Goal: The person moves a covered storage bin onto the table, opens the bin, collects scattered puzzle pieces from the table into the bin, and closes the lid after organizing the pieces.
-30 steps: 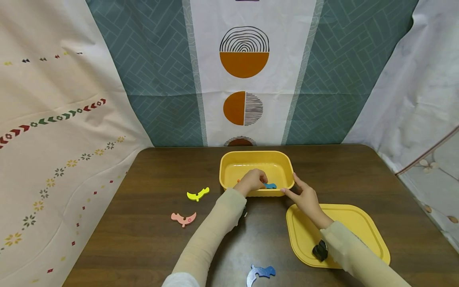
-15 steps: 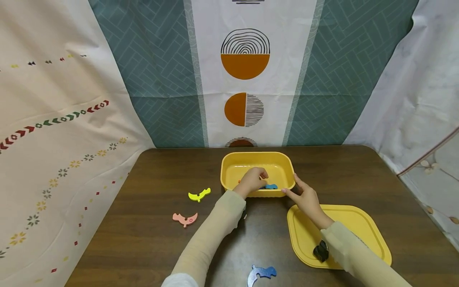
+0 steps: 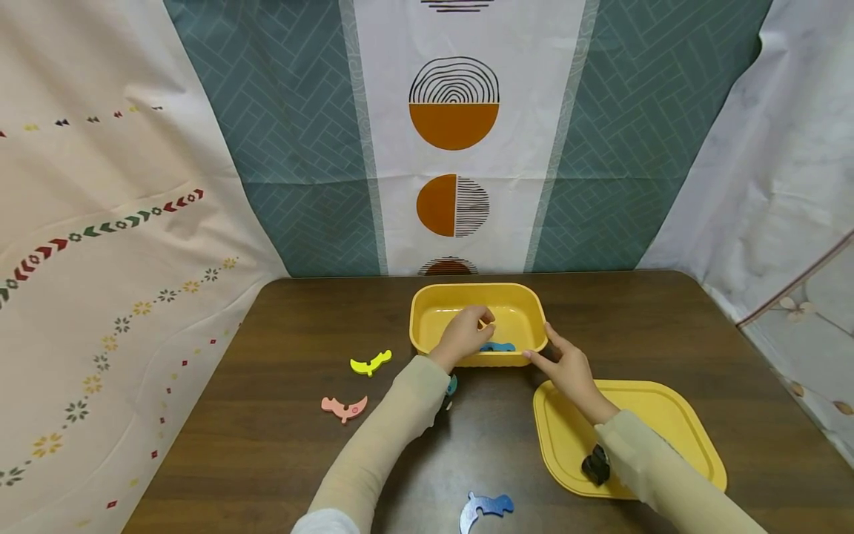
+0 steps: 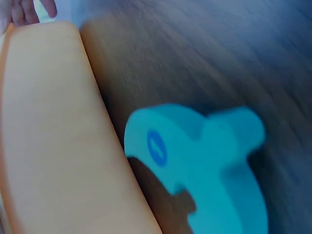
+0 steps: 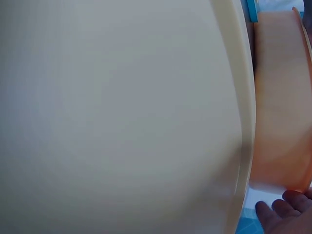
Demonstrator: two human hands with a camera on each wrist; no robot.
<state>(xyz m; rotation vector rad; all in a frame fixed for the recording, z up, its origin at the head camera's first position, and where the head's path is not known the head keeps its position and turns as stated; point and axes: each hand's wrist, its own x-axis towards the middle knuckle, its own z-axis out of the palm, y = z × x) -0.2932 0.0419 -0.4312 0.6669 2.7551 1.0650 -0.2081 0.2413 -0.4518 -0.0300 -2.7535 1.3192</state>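
Note:
My left hand (image 3: 463,334) hangs inside a yellow plastic box (image 3: 434,297), its fingers loosely bent with a gap between thumb and forefinger. Just below those fingertips a blue toy piece (image 3: 499,346) lies by the box's near wall. With thumb on the near rim and fingers along the outer right wall, my right hand (image 3: 568,373) holds the box's corner. Under my left wrist, partly covered by the sleeve, lies a teal toy piece (image 3: 453,385); the left wrist view shows this curved turquoise piece (image 4: 224,170) close up, with a round printed mark.
A flat yellow lid (image 3: 667,423) lies beneath my right forearm. Left of the box are a curved yellow piece (image 3: 371,363) and a pink piece (image 3: 344,409). Another blue curved piece (image 3: 490,506) lies near the front. Patterned cloth (image 3: 320,148) hangs behind the table.
My left hand has shifted slightly left and up from the blue piece in the box, uncovering more of it. The teal piece now shows beside the left sleeve. My right hand stays at the corner.

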